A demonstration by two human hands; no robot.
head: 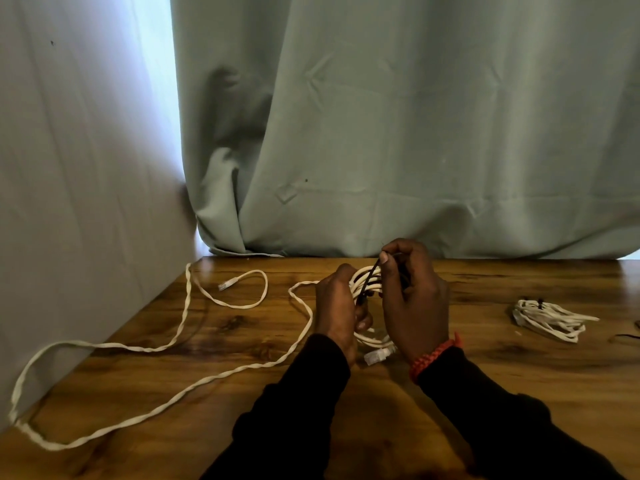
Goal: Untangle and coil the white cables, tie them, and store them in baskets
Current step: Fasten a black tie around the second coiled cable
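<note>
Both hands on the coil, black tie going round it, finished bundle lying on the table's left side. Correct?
Not quite. The head view shows the finished bundle on the table's right side. The rest holds: left hand and right hand hold the coil, black tie around it.

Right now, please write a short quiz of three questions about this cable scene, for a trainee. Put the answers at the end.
1. True or false: the tied cable bundle lies on the wooden table to the right of both hands.
2. Which hand pinches the black tie? A) left hand B) right hand C) neither
3. Fill in: the loose white cable trails across the table toward the person's ______ side.

Key
1. True; nothing touches it.
2. B. The right hand pinches the tie's upper end, while the left hand grips the white coil.
3. Left; its free plug rests near the table's far edge.
</note>
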